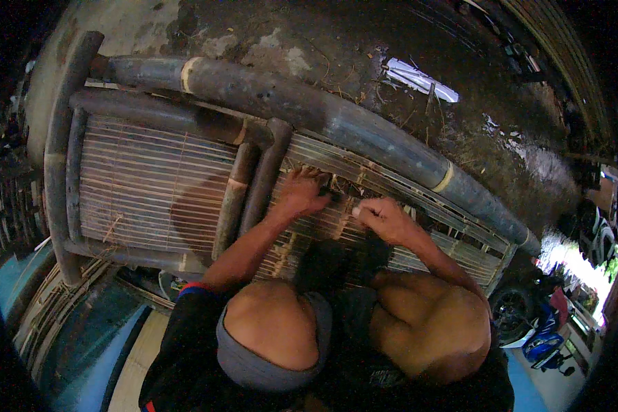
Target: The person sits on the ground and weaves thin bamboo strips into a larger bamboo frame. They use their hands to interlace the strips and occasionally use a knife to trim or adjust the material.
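My left hand (pixel 301 193) rests over a panel of thin bamboo slats (pixel 323 223), fingers bent. Beside its fingertips is a small dark patch or object that I cannot make out. A short way to the right, my right hand (pixel 386 220) is closed in a pinch over the same slats; what it grips, if anything, is too small to tell. Between the hands, lashings or loose fibres cross the slats. The panel belongs to a bamboo frame with a thick dark pole (pixel 309 103) along its far side. My bent knees are at the near edge.
To the left, a framed slatted bamboo panel (pixel 151 185) adjoins the work. Pale sheets or scraps (pixel 419 79) lie on the stained floor beyond the pole. At the right stand a motorcycle wheel (pixel 511 312) and blue bodywork (pixel 544 343). Bamboo strips (pixel 55 309) lie at the lower left.
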Demonstrator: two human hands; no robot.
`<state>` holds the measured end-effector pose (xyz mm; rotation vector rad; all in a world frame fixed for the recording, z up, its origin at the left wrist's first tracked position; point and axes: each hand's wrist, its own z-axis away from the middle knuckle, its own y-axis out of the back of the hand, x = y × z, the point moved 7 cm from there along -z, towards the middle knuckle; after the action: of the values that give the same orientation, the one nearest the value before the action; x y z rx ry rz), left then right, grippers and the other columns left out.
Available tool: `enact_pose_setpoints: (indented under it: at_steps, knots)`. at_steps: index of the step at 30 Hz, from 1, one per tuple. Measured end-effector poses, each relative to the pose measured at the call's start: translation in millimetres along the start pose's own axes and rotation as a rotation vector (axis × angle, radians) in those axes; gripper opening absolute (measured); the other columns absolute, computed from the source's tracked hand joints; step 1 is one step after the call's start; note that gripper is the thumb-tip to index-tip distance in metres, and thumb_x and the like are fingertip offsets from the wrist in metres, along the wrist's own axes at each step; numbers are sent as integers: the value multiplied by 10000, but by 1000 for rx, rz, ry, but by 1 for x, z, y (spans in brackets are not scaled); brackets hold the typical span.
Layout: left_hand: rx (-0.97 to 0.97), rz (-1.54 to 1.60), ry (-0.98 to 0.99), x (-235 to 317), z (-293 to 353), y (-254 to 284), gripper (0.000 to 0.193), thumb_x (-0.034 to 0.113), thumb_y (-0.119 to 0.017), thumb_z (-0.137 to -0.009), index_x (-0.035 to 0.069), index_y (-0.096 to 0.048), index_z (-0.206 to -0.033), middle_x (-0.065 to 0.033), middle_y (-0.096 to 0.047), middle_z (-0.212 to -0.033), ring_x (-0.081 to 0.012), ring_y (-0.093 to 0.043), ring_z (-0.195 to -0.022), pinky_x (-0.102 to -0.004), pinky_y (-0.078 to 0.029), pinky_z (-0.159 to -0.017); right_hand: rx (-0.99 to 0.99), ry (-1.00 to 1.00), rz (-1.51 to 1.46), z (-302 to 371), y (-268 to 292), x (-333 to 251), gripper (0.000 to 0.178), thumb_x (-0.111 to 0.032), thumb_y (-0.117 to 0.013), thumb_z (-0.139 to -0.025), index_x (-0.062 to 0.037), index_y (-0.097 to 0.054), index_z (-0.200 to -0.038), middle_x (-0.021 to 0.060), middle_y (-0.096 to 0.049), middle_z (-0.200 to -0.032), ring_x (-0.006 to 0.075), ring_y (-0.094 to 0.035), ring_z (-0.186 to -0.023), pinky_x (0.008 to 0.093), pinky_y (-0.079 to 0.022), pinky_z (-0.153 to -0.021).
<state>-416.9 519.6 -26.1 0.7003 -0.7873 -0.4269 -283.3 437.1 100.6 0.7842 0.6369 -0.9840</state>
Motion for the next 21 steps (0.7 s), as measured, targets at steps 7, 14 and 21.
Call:
enact_pose_setpoints:
  at_steps: [7,14,21]
  knots:
    - [-144,-58,11,4,-1,9,631,596,-563,-840,126,-619,-1258,-141,-594,-1297,-316,-525,-1245,-565,-193,-1119,397,264,-451,-40,19,-25,303,-211,-532,-963,9,-603,-767,84,-610,-806,203,-583,-793,339,-448,-759]
    - [365,309,-258,40,30,27,362,350,-705,-802,82,-646,-1037,-153,-662,-981,-330,-621,-996,-474,-462,-843,259,61,-619,-45,-19,21,308,-255,-519,-955,-34,-554,-743,8,-504,-637,133,-455,-563,295,-406,-548]
    - [261,508,-489,66,37,2,287,130,-729,-763,45,-584,-996,-193,-619,-847,-372,-605,-757,-419,-489,-648,272,-63,-681,-12,-30,-1,224,-181,-509,-941,12,-585,-855,14,-537,-705,102,-511,-636,277,-441,-585]
